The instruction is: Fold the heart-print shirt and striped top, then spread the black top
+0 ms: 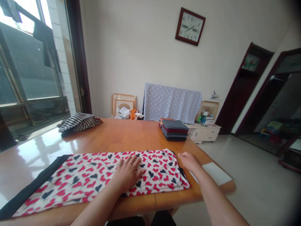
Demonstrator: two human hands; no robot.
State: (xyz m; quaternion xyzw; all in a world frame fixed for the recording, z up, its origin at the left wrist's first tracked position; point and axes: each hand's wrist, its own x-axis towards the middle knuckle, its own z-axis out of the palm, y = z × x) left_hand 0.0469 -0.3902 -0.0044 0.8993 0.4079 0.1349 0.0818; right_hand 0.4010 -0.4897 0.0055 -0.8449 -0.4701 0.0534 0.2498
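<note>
Heart-print cloth (89, 175): lay flat along the near side of the wooden table (131, 135); dark band (35, 183) at its left end;
Left hand (129, 172): rested palm down, spread loosely, on the cloth;
Right hand (189, 161): curled by the right end; whether it pinched anything, I couldn't tell;
Folded stack (175, 130): sat beyond, rightward;
Striped bundle (80, 122): slumped far left.

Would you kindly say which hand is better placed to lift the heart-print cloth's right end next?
Probably the right hand: it is just beside that end of the heart-print cloth, while the left hand lies spread on it, farther away.
</note>
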